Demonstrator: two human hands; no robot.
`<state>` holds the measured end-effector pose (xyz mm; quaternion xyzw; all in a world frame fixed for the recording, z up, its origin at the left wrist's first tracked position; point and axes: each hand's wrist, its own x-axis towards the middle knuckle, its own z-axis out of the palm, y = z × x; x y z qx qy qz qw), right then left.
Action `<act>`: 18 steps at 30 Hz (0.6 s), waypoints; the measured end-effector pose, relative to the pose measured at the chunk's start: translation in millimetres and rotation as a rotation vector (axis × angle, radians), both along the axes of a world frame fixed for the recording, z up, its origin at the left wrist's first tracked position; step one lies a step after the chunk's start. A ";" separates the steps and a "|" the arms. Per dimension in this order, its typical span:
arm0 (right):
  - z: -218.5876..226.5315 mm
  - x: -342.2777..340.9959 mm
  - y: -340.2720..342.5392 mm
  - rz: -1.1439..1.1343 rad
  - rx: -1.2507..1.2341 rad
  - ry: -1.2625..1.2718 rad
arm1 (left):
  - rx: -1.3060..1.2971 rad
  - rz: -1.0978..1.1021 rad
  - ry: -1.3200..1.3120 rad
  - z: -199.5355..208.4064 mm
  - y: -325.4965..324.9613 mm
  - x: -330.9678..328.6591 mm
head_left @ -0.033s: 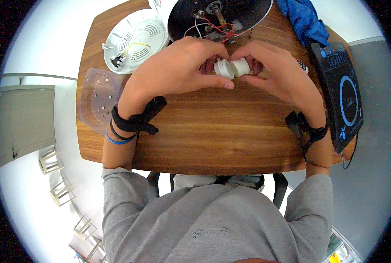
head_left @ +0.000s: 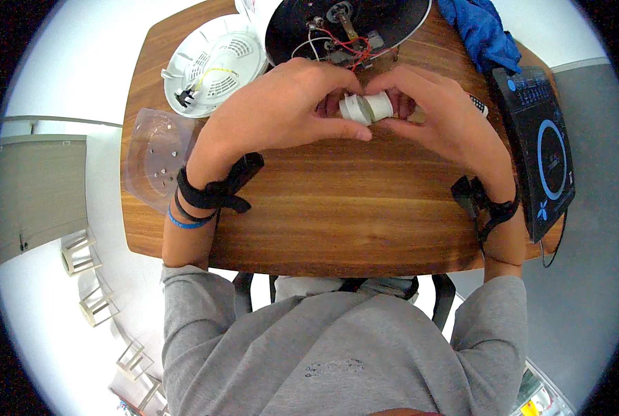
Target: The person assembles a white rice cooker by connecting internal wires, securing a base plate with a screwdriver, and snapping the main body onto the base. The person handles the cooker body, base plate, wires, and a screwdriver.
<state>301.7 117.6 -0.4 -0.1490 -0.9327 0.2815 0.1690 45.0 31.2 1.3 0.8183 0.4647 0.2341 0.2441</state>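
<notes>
In front of me, above the far half of the wooden table point(head_left: 323, 201), my hands meet around two small white round plastic pieces. My left hand point(head_left: 289, 104) grips the ringed, cap-like white piece point(head_left: 352, 111) between thumb and fingers. The plain white cylinder point(head_left: 381, 106) is pinched by my right hand point(head_left: 427, 100). The pieces face each other end to end and seem to touch; whether they are joined I cannot tell. Just beyond my fingers is an upturned black round appliance base point(head_left: 289, 35) with red and white wires exposed.
A white vented cover point(head_left: 212, 41) with a yellow wire lies far left. Nearer, a clear plastic tray point(head_left: 140, 156) holds several screws. At right lie a black control panel point(head_left: 535, 145) and a blue cloth point(head_left: 477, 31). Part of a remote-like keypad point(head_left: 478, 105) shows behind my right hand.
The white cylinder in my right hand has shifted very slightly left, toward the cap-like piece. Everything else looks the same.
</notes>
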 end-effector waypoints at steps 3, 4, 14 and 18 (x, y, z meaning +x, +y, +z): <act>-1.2 -1.1 -0.4 0.002 -0.035 0.014 | -0.013 0.000 0.018 2.3 -0.1 1.2; -1.3 -1.1 -0.7 0.002 -0.059 0.014 | 0.012 -0.003 0.024 1.4 -0.5 1.2; -3.6 -1.3 -3.5 0.044 -0.041 0.052 | 0.074 -0.016 0.017 -3.8 1.2 -1.5; -0.9 -2.4 -1.5 0.026 -0.008 0.072 | 0.069 -0.038 -0.001 -3.2 2.1 -2.4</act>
